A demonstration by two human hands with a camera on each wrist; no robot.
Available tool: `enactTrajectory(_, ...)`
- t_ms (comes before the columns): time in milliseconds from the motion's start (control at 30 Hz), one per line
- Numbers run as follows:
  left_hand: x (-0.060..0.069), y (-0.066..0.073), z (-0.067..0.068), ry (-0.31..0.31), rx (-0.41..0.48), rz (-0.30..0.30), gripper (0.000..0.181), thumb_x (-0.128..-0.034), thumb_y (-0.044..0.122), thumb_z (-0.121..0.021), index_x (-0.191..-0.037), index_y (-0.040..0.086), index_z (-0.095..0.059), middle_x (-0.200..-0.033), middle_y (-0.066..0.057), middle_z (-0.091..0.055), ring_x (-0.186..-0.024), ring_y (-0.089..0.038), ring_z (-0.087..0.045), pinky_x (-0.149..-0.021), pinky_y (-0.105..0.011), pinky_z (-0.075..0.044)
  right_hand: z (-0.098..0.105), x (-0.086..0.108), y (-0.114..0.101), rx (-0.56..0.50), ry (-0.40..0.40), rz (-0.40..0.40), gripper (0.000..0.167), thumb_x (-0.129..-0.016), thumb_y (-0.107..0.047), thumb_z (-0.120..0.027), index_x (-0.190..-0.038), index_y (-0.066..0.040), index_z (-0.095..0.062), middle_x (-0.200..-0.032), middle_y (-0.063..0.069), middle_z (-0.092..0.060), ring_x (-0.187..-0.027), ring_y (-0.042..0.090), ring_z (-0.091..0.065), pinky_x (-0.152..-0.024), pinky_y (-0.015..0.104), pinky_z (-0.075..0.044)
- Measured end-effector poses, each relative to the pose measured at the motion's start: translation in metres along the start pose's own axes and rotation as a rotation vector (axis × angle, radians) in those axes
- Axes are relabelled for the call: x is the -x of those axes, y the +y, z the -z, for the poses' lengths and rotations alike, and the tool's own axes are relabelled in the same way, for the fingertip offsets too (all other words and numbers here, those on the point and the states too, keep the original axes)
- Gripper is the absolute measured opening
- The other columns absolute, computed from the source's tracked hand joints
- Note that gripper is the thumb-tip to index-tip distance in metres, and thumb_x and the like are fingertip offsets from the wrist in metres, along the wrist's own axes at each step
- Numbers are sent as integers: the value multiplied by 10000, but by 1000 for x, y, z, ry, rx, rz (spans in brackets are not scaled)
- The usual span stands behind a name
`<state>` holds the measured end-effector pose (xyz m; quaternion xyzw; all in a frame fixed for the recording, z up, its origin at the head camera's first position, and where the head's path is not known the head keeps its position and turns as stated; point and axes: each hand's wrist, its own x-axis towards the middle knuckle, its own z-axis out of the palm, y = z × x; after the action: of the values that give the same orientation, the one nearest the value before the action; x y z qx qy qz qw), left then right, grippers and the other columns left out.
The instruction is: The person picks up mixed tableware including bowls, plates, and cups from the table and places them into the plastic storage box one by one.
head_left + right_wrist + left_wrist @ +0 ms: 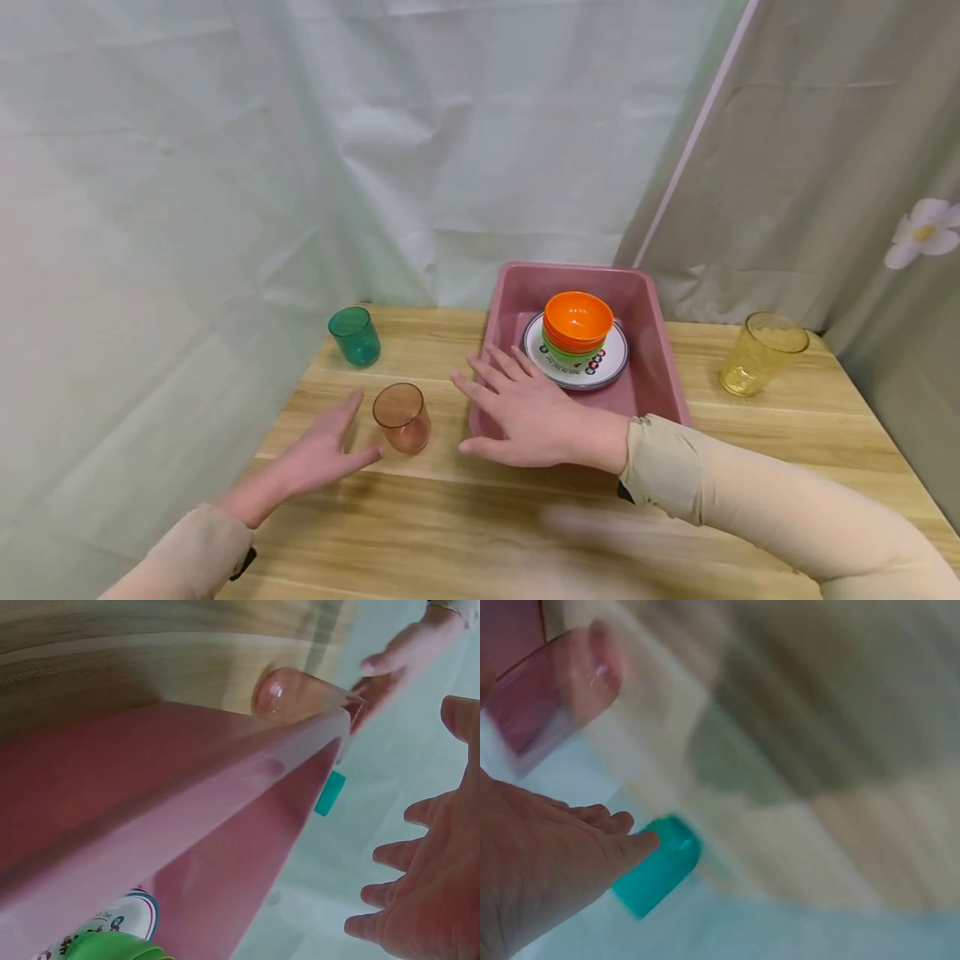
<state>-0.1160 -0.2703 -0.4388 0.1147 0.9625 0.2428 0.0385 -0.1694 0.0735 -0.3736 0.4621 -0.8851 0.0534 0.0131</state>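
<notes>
In the head view, a clear reddish-brown cup (402, 421) stands upright on the table between the two hands. My left hand (318, 454) is just left of it, thumb and fingers spread apart, holding nothing. Behind that cup, a teal cup (356, 337) stands near the table's left edge; it also shows past the left fingertips in the left wrist view. My right hand (536, 412), fingers stretched out, is over the near left part of a pink tub (667, 358) and holds nothing. Inside the tub, orange bowls (577, 318) sit stacked on green bowls (572, 357) and white plates (611, 367).
A larger yellow cup (757, 354) stands right of the tub, toward the back of the wooden table (360, 542). Pale curtains (450, 150) hang close behind the table and along its sides. A whitish blur crosses the bottom of the head view.
</notes>
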Motion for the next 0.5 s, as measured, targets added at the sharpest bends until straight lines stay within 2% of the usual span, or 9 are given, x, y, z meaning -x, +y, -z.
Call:
enactTrajectory(100,-6,-5,-16,-11,152,31,1073,-878,446,-791,-1536,-171,-211,-1546,-403,-290,-1425,-571,-273,-1124,-683,-278,-3,-1,-1,6,-10,-4,873,-962,-762,-396,-1648,-245,-240,-1693,87,-197,-1563,329,-73,-1240,545,-65)
enactTrajectory(267,-18,-11,-40,23,362,37,945,-844,294,-862,-1509,-116,-331,-1470,-313,-458,-1401,-479,-394,-1132,-638,-317,-8,-1,-3,2,-19,-1,871,-959,-756,-416,-1644,-241,-259,-1692,95,-195,-1554,359,-115,-1241,539,-45)
enactTrajectory(333,-22,-12,-47,45,401,41,911,-835,258,-876,-1494,-104,-361,-1446,-281,-495,-1387,-447,-429,-1137,-612,-329,-8,-2,-4,4,-22,-1,872,-958,-758,-415,-1644,-243,-258,-1695,94,-184,-1556,354,-109,-1241,535,-39)
enactTrajectory(500,-27,-13,-56,96,367,84,955,-818,297,-891,-1481,-140,-360,-1435,-306,-508,-1386,-439,-436,-1152,-597,-313,-9,-1,-4,0,-23,-7,876,-954,-762,-419,-1645,-250,-253,-1697,84,-174,-1563,324,-70,-1242,525,-22)
